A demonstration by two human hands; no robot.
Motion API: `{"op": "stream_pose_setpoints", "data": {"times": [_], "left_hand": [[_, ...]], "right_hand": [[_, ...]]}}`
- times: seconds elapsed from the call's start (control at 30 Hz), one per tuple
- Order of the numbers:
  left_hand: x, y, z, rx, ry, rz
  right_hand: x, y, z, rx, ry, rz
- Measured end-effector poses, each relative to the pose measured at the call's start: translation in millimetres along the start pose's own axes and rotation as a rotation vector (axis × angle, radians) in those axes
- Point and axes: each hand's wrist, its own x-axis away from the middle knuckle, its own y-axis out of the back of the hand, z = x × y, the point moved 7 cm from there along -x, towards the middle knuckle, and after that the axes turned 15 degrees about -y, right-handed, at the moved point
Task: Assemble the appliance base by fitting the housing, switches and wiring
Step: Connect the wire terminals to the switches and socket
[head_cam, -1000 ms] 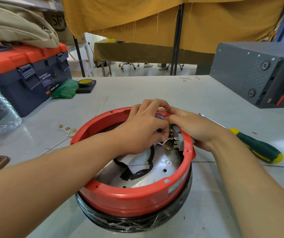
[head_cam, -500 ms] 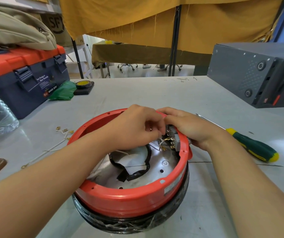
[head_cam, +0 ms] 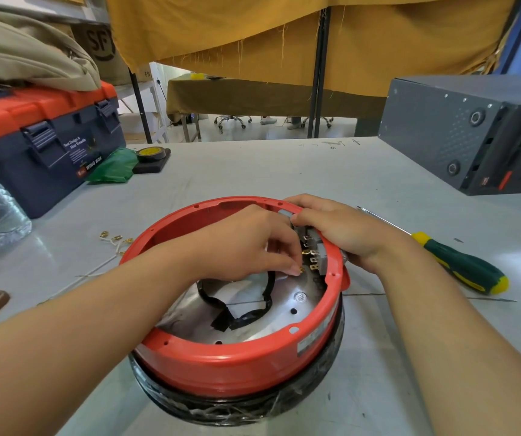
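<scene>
Lowered since a moment ago, the left hand (head_cam: 246,243) pinches a brass wire terminal (head_cam: 300,270) just beside the switch block (head_cam: 314,253). Its grip is narrow. Right hand (head_cam: 339,229) clasps the red housing (head_cam: 237,360) rim outside the switches, mid-tabletop (head_cam: 252,171).

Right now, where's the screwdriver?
In the head view, the screwdriver lies on the table to the right of the red housing, just beyond the right forearm, its tip pointing toward the grey box.
</scene>
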Motion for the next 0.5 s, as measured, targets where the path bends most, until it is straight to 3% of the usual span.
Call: {"op": "stream_pose_setpoints", "data": {"times": [0.5], "left_hand": [[-4.6, -4.8, -4.0, -0.019, 0.041, -0.032]], "right_hand": [[-2.7, -0.5, -0.7, -0.062, 0.016, 0.019]]}}
